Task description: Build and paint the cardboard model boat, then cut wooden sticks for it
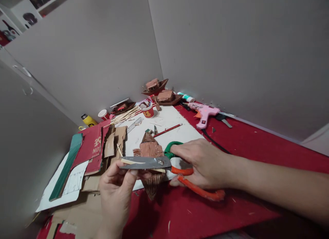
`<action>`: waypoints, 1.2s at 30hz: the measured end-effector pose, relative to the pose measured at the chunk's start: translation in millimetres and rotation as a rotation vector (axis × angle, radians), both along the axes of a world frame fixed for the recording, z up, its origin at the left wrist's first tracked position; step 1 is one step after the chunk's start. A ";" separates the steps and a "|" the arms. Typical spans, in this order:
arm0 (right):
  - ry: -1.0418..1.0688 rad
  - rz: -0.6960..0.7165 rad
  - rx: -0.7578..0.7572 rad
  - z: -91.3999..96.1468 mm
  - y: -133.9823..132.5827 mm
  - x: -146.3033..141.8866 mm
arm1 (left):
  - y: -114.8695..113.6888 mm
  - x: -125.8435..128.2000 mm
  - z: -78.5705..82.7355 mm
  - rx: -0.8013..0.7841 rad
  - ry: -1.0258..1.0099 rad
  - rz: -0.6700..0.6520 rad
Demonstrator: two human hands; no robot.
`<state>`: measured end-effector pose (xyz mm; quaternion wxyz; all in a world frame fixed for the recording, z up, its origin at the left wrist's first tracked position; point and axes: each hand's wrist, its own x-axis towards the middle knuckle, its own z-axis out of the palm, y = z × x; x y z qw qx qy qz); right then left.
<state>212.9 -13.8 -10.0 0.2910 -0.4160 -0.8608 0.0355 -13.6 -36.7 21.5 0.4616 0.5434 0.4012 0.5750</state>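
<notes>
My right hand (203, 160) grips a pair of scissors (154, 163) with one green handle loop and orange ones. The blades point left and look nearly closed. My left hand (117, 192) pinches a thin pale wooden stick (131, 161) between thumb and fingers, right at the blades. Part of that stick is hidden by the scissors and fingers. Below and behind the blades lies a brown model boat (151, 149) with a reddish-brown roof, partly covered by my hands and the scissors.
Beyond my hands are a pencil (168, 130), a ruler (135, 124), a bundle of sticks (125, 116) and a red cup (147, 110). Other model boats (168, 96) stand by the wall. A pink glue gun (204, 114) lies right, cardboard pieces (94, 146) left.
</notes>
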 end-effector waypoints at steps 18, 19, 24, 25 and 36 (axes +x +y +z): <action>-0.049 -0.017 -0.007 1.4 0.0 1.4 | 0.4 7.8 1.5 -0.023 0.085 0.017; -0.065 -0.026 -0.013 2.8 -0.4 1.1 | 0.4 9.4 1.3 -0.017 0.098 0.011; -0.095 -0.026 -0.053 7.6 -2.0 1.8 | 0.8 12.5 0.0 -0.017 0.088 0.014; -0.088 -0.019 -0.058 7.9 -2.1 2.2 | 0.7 12.0 -0.4 -0.021 0.090 0.016; -0.020 0.008 0.037 3.6 -1.5 7.0 | -1.5 8.4 0.1 -0.032 0.109 -0.055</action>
